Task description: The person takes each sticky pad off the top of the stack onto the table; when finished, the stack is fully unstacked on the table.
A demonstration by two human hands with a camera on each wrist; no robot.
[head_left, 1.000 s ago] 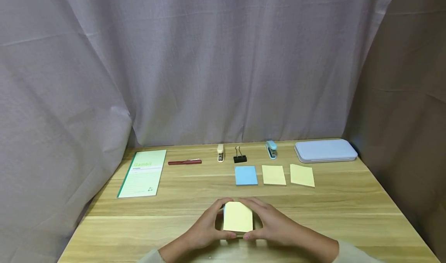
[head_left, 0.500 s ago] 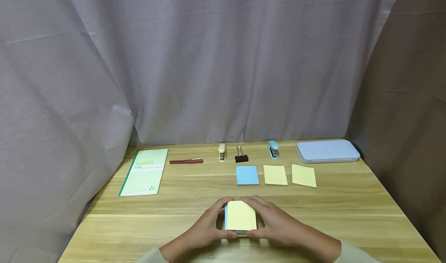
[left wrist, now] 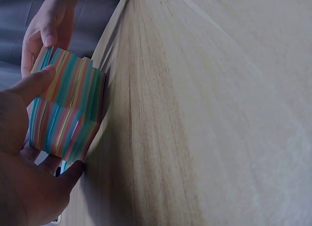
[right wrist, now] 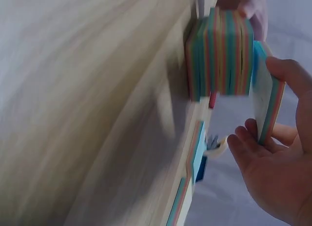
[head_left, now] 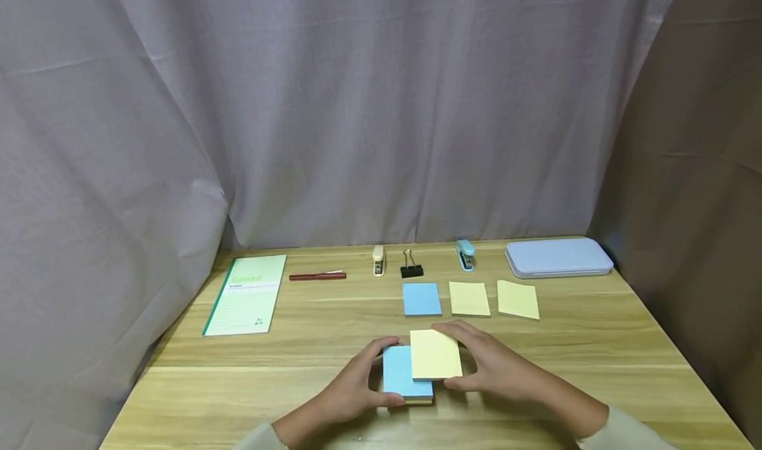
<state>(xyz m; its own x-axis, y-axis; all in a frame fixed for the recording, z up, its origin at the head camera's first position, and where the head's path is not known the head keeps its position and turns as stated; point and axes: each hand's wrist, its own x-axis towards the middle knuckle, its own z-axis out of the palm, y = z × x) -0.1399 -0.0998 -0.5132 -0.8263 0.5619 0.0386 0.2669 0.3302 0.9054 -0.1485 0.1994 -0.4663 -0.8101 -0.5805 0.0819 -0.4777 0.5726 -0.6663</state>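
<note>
While one green notebook point(head_left: 245, 298) and one dark red pen point(head_left: 317, 276) lie at left, the left hand point(head_left: 357, 380) grips the sides of one blue-topped stack point(head_left: 397, 374) of pads near the table's front, and the right hand point(head_left: 488, 364) pinches one yellow-topped pad point(head_left: 436, 354), tilted over the stack's right part. Behind, left to right, are one cream stapler point(head_left: 378, 261), one black binder clip point(head_left: 412, 270), one blue stapler point(head_left: 465, 255) and one pale case point(head_left: 558, 258), with three pads before them: one blue pad point(head_left: 422, 299), then two yellow pads point(head_left: 469, 298).
</note>
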